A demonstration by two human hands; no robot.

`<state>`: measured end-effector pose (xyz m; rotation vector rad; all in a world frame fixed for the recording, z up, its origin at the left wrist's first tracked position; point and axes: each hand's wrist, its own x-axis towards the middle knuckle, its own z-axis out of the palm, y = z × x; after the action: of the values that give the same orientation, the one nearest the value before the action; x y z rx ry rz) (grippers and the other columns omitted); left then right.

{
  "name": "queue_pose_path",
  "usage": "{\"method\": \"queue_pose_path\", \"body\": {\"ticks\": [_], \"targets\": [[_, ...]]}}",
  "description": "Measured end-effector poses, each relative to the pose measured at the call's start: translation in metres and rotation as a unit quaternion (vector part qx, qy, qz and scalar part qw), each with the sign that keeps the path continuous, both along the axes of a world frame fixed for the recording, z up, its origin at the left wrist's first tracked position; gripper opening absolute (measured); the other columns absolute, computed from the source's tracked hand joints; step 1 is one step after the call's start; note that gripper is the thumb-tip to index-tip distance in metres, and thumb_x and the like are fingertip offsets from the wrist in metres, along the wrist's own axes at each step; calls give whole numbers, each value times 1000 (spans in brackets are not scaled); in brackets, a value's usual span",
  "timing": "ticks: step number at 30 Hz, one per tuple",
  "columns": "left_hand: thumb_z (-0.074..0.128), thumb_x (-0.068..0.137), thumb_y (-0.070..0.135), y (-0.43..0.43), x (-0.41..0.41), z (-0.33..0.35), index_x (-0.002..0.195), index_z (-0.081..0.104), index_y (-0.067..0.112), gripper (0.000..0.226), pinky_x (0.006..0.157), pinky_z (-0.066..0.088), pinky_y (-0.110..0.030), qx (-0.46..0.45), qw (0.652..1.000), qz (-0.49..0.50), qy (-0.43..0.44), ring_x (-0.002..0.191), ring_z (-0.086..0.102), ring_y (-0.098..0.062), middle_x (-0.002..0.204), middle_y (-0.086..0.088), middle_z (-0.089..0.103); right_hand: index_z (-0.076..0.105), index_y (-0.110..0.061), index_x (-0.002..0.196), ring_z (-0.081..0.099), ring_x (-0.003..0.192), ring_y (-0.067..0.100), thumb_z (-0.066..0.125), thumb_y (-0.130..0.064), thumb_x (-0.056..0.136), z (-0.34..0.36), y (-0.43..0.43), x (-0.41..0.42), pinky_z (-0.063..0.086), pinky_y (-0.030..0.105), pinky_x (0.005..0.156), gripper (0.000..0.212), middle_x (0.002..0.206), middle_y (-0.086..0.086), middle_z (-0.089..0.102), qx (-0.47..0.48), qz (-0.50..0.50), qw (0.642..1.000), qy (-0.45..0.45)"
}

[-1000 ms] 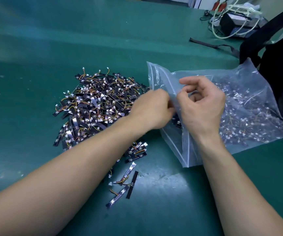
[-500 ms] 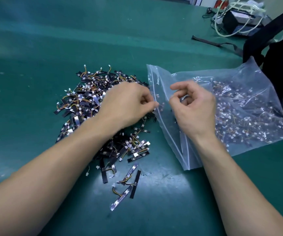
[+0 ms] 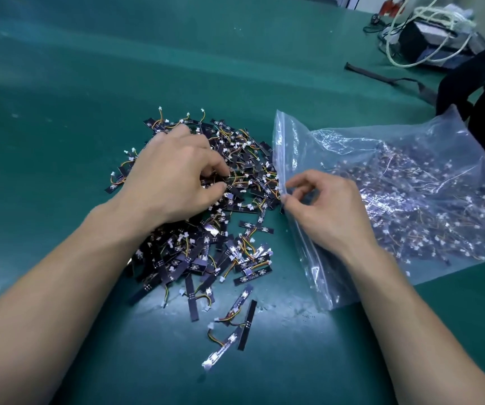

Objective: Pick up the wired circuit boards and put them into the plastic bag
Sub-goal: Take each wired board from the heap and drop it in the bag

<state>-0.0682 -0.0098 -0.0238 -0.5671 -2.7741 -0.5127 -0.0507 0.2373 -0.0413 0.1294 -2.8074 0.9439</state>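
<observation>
Left hand (image 3: 174, 176) seemingly clenched light, snag-prone wired circuit boards (image 3: 235, 258) by their stiff strips, while at three o'clock right hand (image 3: 328, 209) pinched the limp plastic bag (image 3: 410, 159).

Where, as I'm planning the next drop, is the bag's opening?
Head view, right of centre: the bag's opening faces the board pile, its edge pinched by the right hand.

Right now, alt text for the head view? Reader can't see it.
A person's left hand curls its fingers round some of a pile of wired circuit boards on a green table, while the right hand pinches the open edge of a clear plastic bag part-filled with more boards. A few lie loose nearer the camera.
</observation>
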Motion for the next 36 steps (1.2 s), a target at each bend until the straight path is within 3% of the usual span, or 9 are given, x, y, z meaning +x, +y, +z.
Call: {"method": "queue_pose_path", "body": {"ticks": [10,13,18,27,30,32,34,36], "targets": [[72,85,40,4,2,2,116,73,36,31,85,36,-38,-28,999,12,-13,97,44,-19,87,11,55,72,-29,90,60,62,0,75,-34,85,0,0,0,56,32,70,8,71,-19,68,-7,-3,1000,-12],[71,87,39,6,3,2,110,74,35,24,86,37,-39,-26,1000,8,-7,98,46,-21,86,11,55,72,-29,90,60,63,1,75,-35,85,0,0,0,56,32,71,8,72,-19,68,-6,-4,1000,-12],[72,92,33,4,1,-1,97,79,26,11,78,37,-39,16,998,-1,65,89,48,-24,88,5,67,71,-30,89,60,64,2,74,-37,85,-1,0,0,56,34,72,9,72,-19,68,-9,-3,1000,-11],[64,99,26,5,3,3,99,76,15,16,73,43,-35,128,972,21,197,77,50,-23,89,2,73,72,-30,92,56,64,-4,75,-36,86,-1,0,0,53,31,71,9,71,-22,66,-20,-5,1000,16],[67,97,16,13,9,4,96,75,11,10,74,39,-28,167,969,-49,173,76,49,-18,86,7,69,74,-28,99,53,59,-5,76,-33,87,1,-1,2,44,24,64,13,77,-18,67,-54,30,996,71],[68,95,14,21,14,2,95,74,11,7,75,38,-20,207,965,-99,126,76,49,-6,86,22,63,74,-27,106,53,56,2,75,-35,86,4,-4,5,38,18,61,21,87,-14,67,-79,84,988,104],[69,93,15,29,19,-2,95,74,19,7,72,37,-14,255,957,-123,63,75,49,3,81,30,59,73,-26,112,50,53,11,74,-35,86,5,-8,7,35,14,58,28,95,-10,66,-103,132,979,113],[68,93,17,35,21,-5,98,72,26,11,69,38,-16,300,945,-129,14,72,51,0,79,28,62,75,-20,108,48,52,10,76,-24,88,4,-12,8,34,13,58,20,94,-8,67,-115,163,972,122]]}}
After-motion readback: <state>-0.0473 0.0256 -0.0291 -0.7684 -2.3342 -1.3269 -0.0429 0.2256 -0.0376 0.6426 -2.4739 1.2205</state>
